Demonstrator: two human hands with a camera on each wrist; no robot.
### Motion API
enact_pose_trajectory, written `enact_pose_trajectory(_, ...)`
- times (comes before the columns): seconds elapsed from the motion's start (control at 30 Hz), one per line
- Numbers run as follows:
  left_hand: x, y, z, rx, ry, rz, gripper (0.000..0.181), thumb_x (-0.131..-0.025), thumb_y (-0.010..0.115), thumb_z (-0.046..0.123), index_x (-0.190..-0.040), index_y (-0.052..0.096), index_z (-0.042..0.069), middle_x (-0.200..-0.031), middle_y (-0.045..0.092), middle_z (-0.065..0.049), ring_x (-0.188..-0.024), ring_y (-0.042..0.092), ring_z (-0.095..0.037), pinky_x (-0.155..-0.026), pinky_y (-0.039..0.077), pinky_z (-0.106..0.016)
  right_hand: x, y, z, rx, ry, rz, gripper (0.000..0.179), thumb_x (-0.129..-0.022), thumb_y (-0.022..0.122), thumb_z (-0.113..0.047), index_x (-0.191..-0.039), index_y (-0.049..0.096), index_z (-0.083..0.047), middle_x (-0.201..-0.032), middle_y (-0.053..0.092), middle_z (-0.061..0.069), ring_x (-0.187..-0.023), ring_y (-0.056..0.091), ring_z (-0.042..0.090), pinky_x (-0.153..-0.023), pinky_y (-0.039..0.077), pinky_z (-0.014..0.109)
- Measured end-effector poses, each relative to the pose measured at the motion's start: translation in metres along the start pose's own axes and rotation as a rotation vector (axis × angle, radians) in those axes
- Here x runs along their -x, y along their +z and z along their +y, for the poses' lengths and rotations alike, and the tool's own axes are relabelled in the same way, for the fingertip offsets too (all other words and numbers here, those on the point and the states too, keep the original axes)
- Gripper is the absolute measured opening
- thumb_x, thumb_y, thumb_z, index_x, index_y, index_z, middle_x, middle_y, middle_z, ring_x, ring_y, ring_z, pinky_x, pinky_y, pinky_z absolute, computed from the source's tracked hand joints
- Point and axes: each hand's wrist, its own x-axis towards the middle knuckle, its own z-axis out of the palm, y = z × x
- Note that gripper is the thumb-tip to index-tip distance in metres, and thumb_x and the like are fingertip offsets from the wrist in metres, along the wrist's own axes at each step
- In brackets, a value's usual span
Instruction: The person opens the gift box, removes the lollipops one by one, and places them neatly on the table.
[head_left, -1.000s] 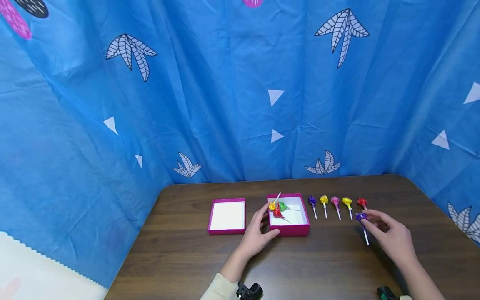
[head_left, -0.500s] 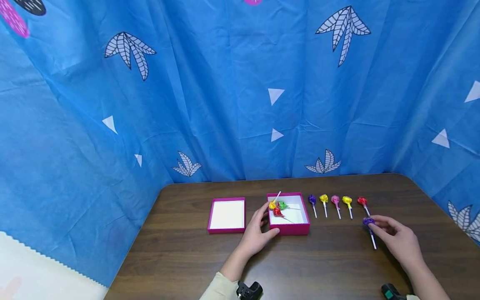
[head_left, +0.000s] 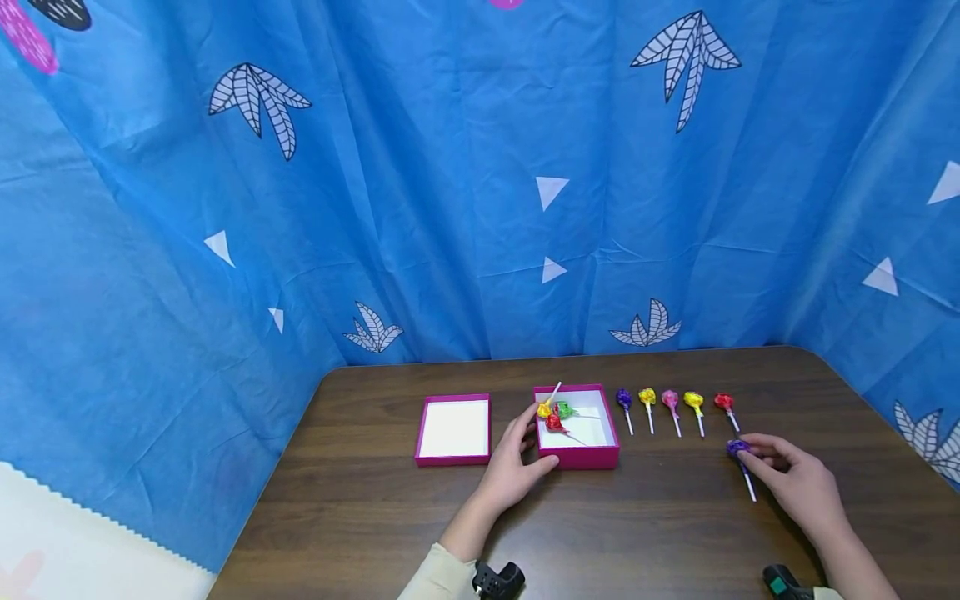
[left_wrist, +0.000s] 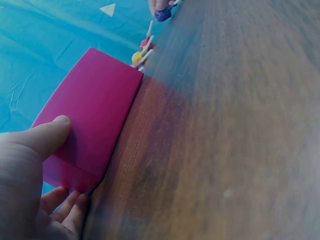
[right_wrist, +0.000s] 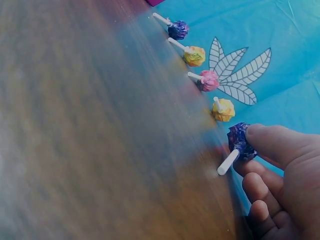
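My right hand [head_left: 802, 483] pinches a purple-wrapped lollipop [head_left: 738, 447] by its head between thumb and fingers, the white stick slanting down toward me. It is low over the table at the right, just in front of a red lollipop [head_left: 723, 401]. At the middle, my left hand [head_left: 510, 473] holds the near left corner of a magenta box [head_left: 588, 458], thumb on the front wall [left_wrist: 85, 125] and fingers at the left side. Inside the white-lined box lie a yellow lollipop [head_left: 544, 410], a green one [head_left: 565, 409] and a red one [head_left: 554, 424].
Right of the box, a row of lollipops lies on the table: purple [head_left: 624, 398], yellow [head_left: 647, 397], pink [head_left: 671, 400], another yellow [head_left: 693, 401], then the red. The box lid [head_left: 453, 460] lies left of the left hand. A blue curtain [head_left: 450, 208] hangs behind the table.
My right hand has carried the purple lollipop slightly right and toward me, lower over the table, uncovering the red lollipop's stick. The left hand stays on the box.
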Motion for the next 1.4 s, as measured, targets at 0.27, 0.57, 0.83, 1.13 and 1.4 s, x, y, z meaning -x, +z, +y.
enact_pose_trajectory(0.27,0.0008,-0.0001,-0.0007,0.003,0.003,0.000,0.083,-0.091,0.074,0.032,-0.158,0.025,0.031,-0.156,0.039,0.000,-0.139,0.044,-0.021,-0.113,0.045,-0.045,-0.0007,0.0021,0.0013,0.030,-0.011,0.000,0.036,-0.095,0.068,-0.038,-0.116,0.071,-0.009,-0.097,0.074,0.012,-0.068,0.044,-0.014,-0.056,0.038,0.016)
enact_pose_trajectory(0.57,0.0001,0.0027,-0.0018,0.003,0.016,0.000,0.083,-0.091,0.074,0.031,-0.158,0.025,0.033,-0.156,0.039,0.000,-0.140,0.044,-0.021,-0.114,0.045,-0.046,0.0001,0.0005,0.0048,0.036,-0.010,-0.008,0.037,-0.095,0.068,-0.039,-0.116,0.071,-0.009,-0.095,0.073,0.007,-0.067,0.043,-0.012,-0.055,0.035,0.018)
enact_pose_trajectory(0.83,0.0000,0.0020,-0.0012,0.000,0.013,0.007,0.083,-0.091,0.074,0.032,-0.158,0.025,0.034,-0.156,0.039,0.001,-0.140,0.044,-0.022,-0.113,0.045,-0.046,-0.0006,0.0026,0.0039,0.043,-0.014,0.003,0.036,-0.095,0.068,-0.036,-0.118,0.070,-0.008,-0.098,0.073,0.011,-0.067,0.042,-0.009,-0.056,0.033,0.019)
enact_pose_trajectory(1.13,0.0011,0.0021,-0.0024,0.008,0.019,0.005,0.082,-0.091,0.073,0.031,-0.158,0.026,0.031,-0.157,0.039,-0.001,-0.140,0.044,-0.022,-0.114,0.045,-0.046,-0.0004,0.0023,0.0022,0.048,0.011,-0.016,0.040,-0.096,0.066,-0.039,-0.123,0.068,-0.009,-0.099,0.071,0.013,-0.068,0.042,-0.008,-0.056,0.033,0.019)
enact_pose_trajectory(1.4,0.0001,0.0013,-0.0017,0.010,0.017,0.002,0.082,-0.091,0.073,0.031,-0.158,0.026,0.031,-0.157,0.039,-0.001,-0.141,0.044,-0.023,-0.113,0.045,-0.047,0.0016,0.0009,0.0010,0.038,0.019,0.004,0.040,-0.096,0.065,-0.039,-0.123,0.068,-0.009,-0.095,0.067,0.009,-0.070,0.038,-0.010,-0.057,0.031,0.019)
